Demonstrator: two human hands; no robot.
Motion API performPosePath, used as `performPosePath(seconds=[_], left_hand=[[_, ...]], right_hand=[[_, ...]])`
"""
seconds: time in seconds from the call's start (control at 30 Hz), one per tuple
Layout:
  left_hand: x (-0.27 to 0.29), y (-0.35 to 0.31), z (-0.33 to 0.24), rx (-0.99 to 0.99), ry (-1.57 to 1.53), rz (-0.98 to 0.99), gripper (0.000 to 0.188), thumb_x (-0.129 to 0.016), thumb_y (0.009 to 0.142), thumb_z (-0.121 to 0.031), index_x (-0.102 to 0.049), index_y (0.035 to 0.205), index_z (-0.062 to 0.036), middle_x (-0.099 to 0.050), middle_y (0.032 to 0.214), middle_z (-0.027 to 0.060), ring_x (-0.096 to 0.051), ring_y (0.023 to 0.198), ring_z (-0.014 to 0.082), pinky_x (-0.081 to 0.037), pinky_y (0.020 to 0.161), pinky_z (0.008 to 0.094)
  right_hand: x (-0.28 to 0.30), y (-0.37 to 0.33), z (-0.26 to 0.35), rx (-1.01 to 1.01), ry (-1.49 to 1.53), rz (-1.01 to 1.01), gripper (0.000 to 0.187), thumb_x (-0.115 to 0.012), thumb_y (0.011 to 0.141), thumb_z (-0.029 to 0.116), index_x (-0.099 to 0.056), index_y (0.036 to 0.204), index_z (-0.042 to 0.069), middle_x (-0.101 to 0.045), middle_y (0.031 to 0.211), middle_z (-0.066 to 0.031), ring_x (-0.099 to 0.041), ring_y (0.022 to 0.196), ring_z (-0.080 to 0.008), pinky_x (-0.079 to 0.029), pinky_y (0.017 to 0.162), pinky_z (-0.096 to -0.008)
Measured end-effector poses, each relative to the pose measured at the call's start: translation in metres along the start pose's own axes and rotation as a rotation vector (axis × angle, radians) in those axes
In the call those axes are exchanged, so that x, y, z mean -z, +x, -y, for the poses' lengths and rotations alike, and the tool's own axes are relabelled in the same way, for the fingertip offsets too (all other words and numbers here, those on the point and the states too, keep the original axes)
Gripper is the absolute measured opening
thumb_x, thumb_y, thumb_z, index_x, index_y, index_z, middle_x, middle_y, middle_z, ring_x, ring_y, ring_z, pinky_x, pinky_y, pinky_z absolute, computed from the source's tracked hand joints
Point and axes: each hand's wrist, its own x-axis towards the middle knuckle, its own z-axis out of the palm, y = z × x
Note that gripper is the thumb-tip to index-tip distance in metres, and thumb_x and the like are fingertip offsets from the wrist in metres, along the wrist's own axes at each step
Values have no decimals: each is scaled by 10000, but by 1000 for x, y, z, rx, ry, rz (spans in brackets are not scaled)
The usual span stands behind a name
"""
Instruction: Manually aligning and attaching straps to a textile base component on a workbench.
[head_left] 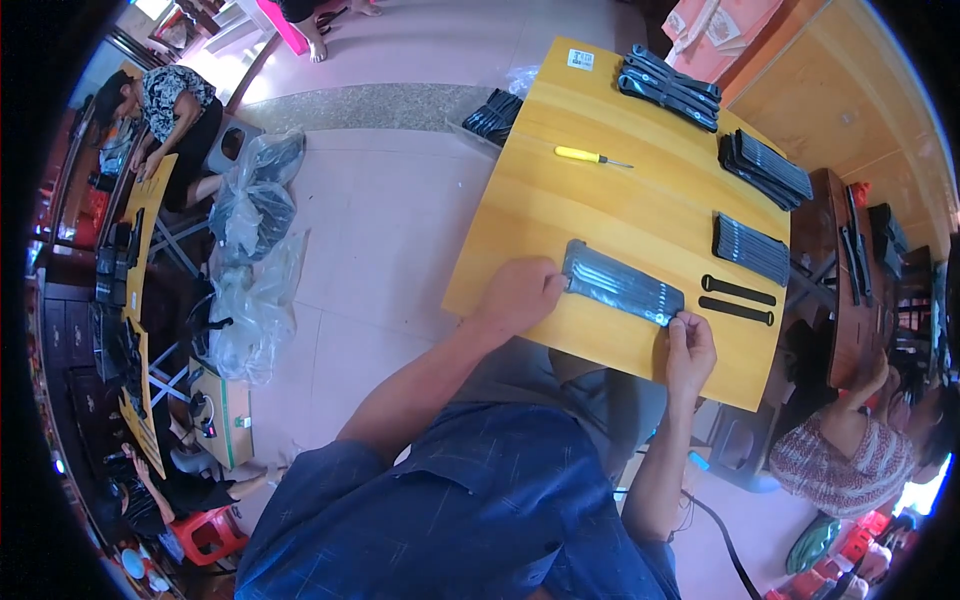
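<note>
A flat pack of black straps in a clear plastic sleeve (622, 284) lies near the front edge of the yellow wooden table (530, 205). My left hand (524, 294) grips its left end with closed fingers. At the lower right corner, my right hand (690, 350) pinches the sleeve between thumb and fingers. Two loose black straps with ring ends (738, 290) rest just right of the pack. Beyond them sits a stack of similar packs (751, 248), with another pile of packs (764, 168) farther back.
A yellow-handled screwdriver (578, 155) lies toward the table's far left. Bundled black straps (668, 86) occupy the far right corner. Clear plastic bags (255, 200) stand on the floor at left. People sit working at other tables on both sides.
</note>
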Motion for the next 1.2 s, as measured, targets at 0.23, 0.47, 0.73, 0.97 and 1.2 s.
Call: performPosePath(seconds=[0.23,0.47,0.73,0.97,1.2], left_hand=[[1,0,-4,25,46,12,303,-623,947,-290,-718,878,-11,-712,864,227,-693,839,433,-539,796,532],[3,1,-8,68,19,40,296,-625,940,-288,-717,861,-18,-713,858,220,-692,831,431,-538,788,533],[1,3,-3,54,32,31,293,-623,944,-291,-715,868,-23,-712,862,217,-691,835,432,-536,774,540],[0,2,-2,22,55,6,282,-637,943,-291,-711,872,-29,-710,857,216,-687,827,438,-538,776,542],[1,0,-4,42,48,1,266,-642,942,-285,-707,876,-35,-707,835,210,-683,809,438,-537,755,537]], right_hand=[[-1,0,5,-19,-3,6,100,-710,988,87,-694,1039,3,-640,860,38,-557,762,-45,-468,704,-205],[-2,0,5,0,-9,-11,91,-706,987,84,-695,1028,3,-637,840,37,-552,752,-45,-467,691,-210],[-1,-1,10,-32,-41,4,87,-705,985,85,-698,1018,5,-644,848,33,-563,763,-48,-469,700,-211],[-2,0,9,-4,-33,-6,91,-714,980,78,-696,1020,-2,-649,865,33,-569,775,-46,-480,718,-211],[-2,0,11,-36,-60,-4,89,-708,975,72,-693,1020,-4,-643,868,28,-569,783,-51,-480,725,-215]])
